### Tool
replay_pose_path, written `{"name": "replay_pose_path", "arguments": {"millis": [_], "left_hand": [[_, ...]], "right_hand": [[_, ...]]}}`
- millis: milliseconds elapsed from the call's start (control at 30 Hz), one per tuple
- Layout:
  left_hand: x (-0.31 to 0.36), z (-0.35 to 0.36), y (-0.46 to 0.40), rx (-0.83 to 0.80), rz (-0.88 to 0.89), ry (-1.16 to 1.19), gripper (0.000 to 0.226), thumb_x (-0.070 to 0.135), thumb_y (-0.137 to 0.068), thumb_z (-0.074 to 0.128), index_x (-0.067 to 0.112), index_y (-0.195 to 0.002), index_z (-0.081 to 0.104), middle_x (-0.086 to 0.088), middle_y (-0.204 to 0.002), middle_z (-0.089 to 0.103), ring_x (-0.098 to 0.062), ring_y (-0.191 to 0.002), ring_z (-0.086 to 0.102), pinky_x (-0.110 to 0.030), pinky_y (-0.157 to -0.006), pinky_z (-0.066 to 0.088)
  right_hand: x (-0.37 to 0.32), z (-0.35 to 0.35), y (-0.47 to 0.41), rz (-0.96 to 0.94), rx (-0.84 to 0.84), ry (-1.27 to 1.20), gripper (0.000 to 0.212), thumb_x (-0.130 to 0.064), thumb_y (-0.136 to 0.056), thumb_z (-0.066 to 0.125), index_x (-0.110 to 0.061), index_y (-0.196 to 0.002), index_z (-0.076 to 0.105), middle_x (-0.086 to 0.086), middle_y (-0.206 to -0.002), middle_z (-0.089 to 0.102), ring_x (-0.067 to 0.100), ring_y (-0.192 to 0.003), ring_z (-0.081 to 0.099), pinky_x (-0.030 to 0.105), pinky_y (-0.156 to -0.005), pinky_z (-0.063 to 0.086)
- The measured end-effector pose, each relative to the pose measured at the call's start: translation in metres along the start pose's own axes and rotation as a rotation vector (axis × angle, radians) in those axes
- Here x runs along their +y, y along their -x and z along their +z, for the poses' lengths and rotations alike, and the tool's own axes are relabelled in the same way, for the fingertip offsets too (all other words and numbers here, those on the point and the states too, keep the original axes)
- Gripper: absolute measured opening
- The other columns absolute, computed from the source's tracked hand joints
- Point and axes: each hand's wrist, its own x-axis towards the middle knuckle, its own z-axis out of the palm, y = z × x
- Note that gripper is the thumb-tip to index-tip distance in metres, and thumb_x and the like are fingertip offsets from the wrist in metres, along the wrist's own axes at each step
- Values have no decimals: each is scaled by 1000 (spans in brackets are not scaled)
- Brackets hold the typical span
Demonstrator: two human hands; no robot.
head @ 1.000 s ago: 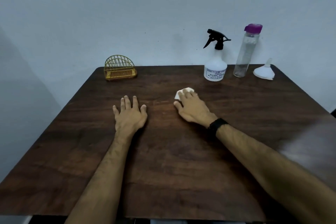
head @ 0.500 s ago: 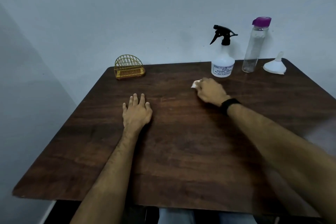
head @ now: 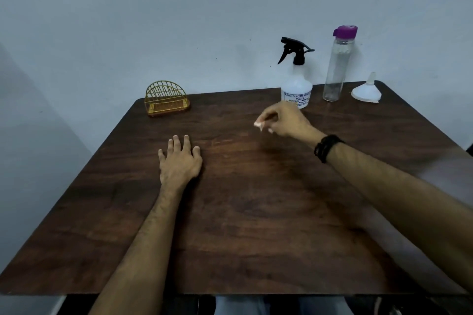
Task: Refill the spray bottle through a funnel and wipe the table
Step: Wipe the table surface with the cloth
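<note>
Hands first: left hand (head: 180, 161) lies palm down on the dark wooden table (head: 256, 212), fingers spread a little, holding nothing, roughly table centre-left. Right hand (head: 284, 120) is up at about 1 o'clock from the left one, fingers curled in around a small white wad (head: 259, 125) that peeks out below the fingertips; looks like tissue or cloth, too small to tell which. Can't tell whether the wad touches the tabletop or hangs just above it. Black band (head: 326, 147) on the right wrist. Spray bottle (head: 297, 89) stands upright at 12 o'clock from the right hand, just behind it, black trigger head on, white label facing the camera; the knuckles overlap its lower edge in this view, contact unclear. Clear bottle (head: 337, 69) with a purple cap stands upright at 3 o'clock of the spray bottle, near it, not touching. White funnel (head: 366, 92) sits wide mouth down, spout up, further along at 3 o'clock, near the far right table corner. Yellow wire holder (head: 166, 98) sits at the far left corner, at 11 o'clock from the left hand, well apart from the bottles. All four items line up along the far edge against a plain pale wall (head: 179, 20). Open wood between the hands.
</note>
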Motion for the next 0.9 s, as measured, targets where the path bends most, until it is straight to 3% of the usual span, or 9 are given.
{"name": "replay_pose_path", "arguments": {"millis": [67, 133, 267, 333, 433, 533, 733, 833, 900], "left_hand": [[-1, 0, 0, -1, 0, 1, 64, 48, -106, 15, 18, -163, 10, -11, -170, 4, -26, -157, 1, -54, -126, 2], [-2, 0, -1, -6, -2, 3, 64, 49, -106, 15, 19, -163, 9, -11, -170, 3, -25, -158, 0, -53, -126, 2], [-1, 1, -2, 6, -6, 5, 64, 48, -106, 16, 19, -163, 10, -11, -170, 3, -26, -158, 0, -53, -125, 1], [0, 3, 0, -2, -10, -7, 64, 47, -106, 16, 18, -163, 9, -12, -170, 3, -27, -157, 0, -54, -125, 1], [1, 3, -1, -4, -10, -19, 64, 47, -106, 15, 17, -162, 9, -13, -170, 3, -27, -157, 1, -54, -125, 2], [-1, 2, -3, 5, -16, -21, 64, 47, -106, 15, 17, -162, 10, -12, -170, 4, -27, -157, 1, -54, -125, 1], [-1, 1, -2, -7, -6, -11, 64, 47, -106, 14, 18, -163, 8, -12, -170, 1, -26, -158, -2, -53, -125, -1], [-2, 0, -1, -27, -9, -11, 64, 48, -106, 14, 18, -163, 6, -11, -170, -1, -25, -157, -3, -52, -125, -2], [-4, 1, -1, -21, -10, -3, 64, 48, -106, 14, 18, -163, 7, -11, -170, 0, -25, -158, -2, -53, -126, -1]], "right_hand": [[24, -2, -18, 99, 127, 100, 13, -5, -85, 75, -15, -88, 81, 1, -94, 78, 3, -82, 69, 19, -81, 56], [41, 6, -24, 158, 107, 237, 16, -6, -87, 70, -16, -92, 81, 6, -100, 77, 22, -97, 71, 32, -90, 56], [17, 24, -4, 19, 14, 306, 19, -9, -90, 68, -18, -102, 80, 2, -110, 76, 23, -107, 68, 29, -95, 51], [-7, 32, 19, -126, -83, 301, 19, -11, -91, 68, -18, -105, 80, -1, -110, 75, 18, -104, 68, 25, -91, 49], [-39, 37, 56, -268, -330, 126, 17, -9, -88, 74, -18, -100, 81, -12, -92, 72, -2, -77, 67, 16, -77, 52], [-55, 33, 55, -259, -609, -88, 15, -13, -83, 81, -21, -96, 82, -9, -89, 79, 7, -83, 74, 20, -79, 56], [-43, 56, -42, -56, -2, -24, 27, 0, -87, 71, -14, -110, 77, 1, -100, 76, 2, -81, 68, 29, -88, 59], [-40, 83, -67, 7, -13, 91, 26, -9, -92, 67, -14, -116, 75, 7, -112, 73, 23, -105, 68, 31, -96, 53], [-49, 98, -65, -62, -83, 121, 18, -19, -93, 70, -17, -108, 79, 3, -112, 72, 22, -107, 66, 27, -90, 49]]}}
